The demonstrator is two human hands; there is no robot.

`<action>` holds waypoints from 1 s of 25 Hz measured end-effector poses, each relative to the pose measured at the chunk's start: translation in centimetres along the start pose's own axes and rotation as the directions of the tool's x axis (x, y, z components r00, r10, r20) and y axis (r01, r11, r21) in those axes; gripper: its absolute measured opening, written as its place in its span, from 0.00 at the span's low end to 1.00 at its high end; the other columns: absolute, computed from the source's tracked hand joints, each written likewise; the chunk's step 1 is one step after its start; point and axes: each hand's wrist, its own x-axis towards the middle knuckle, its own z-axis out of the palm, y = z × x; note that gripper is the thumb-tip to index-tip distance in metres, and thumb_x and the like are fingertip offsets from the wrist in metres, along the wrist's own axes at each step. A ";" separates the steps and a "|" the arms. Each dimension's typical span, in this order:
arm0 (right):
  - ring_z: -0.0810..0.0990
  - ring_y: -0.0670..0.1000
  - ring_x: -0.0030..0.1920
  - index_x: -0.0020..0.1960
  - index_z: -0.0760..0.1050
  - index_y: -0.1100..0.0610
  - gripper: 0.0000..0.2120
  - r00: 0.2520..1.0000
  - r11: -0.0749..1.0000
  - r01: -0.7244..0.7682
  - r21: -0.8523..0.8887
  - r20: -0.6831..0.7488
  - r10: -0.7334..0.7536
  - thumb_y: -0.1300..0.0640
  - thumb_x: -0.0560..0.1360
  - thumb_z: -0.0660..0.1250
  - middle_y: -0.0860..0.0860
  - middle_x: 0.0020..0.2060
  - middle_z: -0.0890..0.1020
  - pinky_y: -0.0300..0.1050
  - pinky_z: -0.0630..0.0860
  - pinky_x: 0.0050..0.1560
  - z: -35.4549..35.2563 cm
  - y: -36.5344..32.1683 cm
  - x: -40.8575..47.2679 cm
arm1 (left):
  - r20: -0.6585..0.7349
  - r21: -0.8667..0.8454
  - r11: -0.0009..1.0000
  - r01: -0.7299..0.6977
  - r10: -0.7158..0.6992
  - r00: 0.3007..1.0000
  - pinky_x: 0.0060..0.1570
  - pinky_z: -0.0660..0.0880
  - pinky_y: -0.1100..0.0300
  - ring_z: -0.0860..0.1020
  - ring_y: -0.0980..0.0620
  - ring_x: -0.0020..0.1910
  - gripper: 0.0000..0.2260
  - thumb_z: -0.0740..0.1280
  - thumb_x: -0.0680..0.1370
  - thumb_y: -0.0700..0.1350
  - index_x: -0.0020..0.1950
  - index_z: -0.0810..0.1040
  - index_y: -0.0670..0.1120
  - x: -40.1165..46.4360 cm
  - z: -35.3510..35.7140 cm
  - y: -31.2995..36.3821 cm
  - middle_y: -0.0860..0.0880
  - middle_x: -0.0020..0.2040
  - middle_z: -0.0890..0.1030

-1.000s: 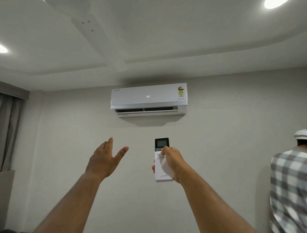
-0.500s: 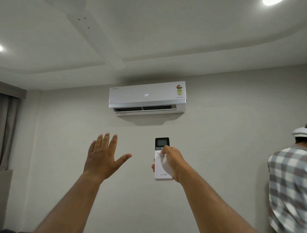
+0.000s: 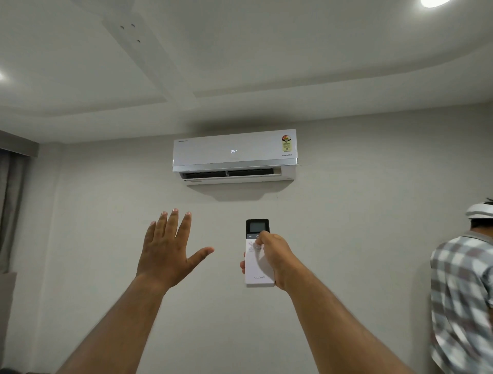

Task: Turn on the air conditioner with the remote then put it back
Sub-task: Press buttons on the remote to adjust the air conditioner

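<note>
A white air conditioner (image 3: 234, 156) hangs high on the wall ahead. Its front shows a lit "24" and its lower flap stands open. My right hand (image 3: 274, 260) grips a white remote (image 3: 258, 269) with a dark screen at its top, held upright and aimed at the unit. My thumb rests on the buttons just under the screen. My left hand (image 3: 168, 253) is raised to the left of the remote, palm away from me, fingers spread, holding nothing.
A person in a checked shirt (image 3: 464, 293) stands at the right edge, facing away. A curtain (image 3: 10, 208) hangs at the far left. A ceiling fan blade (image 3: 144, 53) and a round ceiling light (image 3: 433, 2) are overhead.
My left hand has turned from edge-on to flat, with its fingers spreading and rising. The remote and my right hand have stayed in place. The view has shifted slightly.
</note>
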 end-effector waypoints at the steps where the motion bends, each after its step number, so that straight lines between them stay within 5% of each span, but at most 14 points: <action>1: 0.85 0.64 0.31 0.58 0.68 0.60 0.17 1.000 1.000 0.000 0.002 0.001 0.000 0.62 0.70 0.58 0.65 0.42 0.80 0.56 0.82 0.36 0.0 0.0 0.0 | -0.001 0.003 1.000 0.000 0.000 1.000 0.77 0.52 0.43 0.52 0.40 0.80 0.48 0.41 0.69 0.78 0.80 0.52 0.48 0.0 0.0 0.0 0.41 0.81 0.56; 10: 0.84 0.63 0.31 0.65 0.68 0.63 0.23 1.000 1.000 0.002 0.000 -0.001 -0.002 0.62 0.70 0.58 0.64 0.42 0.80 0.56 0.81 0.38 0.2 0.2 0.0 | -0.006 0.003 1.000 0.014 -0.014 1.000 0.78 0.51 0.44 0.50 0.41 0.80 0.49 0.39 0.68 0.78 0.80 0.49 0.49 0.2 -0.1 0.2 0.42 0.81 0.54; 25: 0.85 0.63 0.30 0.57 0.69 0.60 0.14 1.000 1.000 0.008 0.000 -0.008 -0.008 0.62 0.71 0.58 0.64 0.42 0.80 0.54 0.82 0.34 0.4 0.4 -0.4 | -0.008 0.019 1.000 0.007 -0.007 1.000 0.77 0.51 0.43 0.50 0.39 0.80 0.49 0.40 0.68 0.78 0.80 0.49 0.49 -0.1 -0.6 0.1 0.41 0.81 0.54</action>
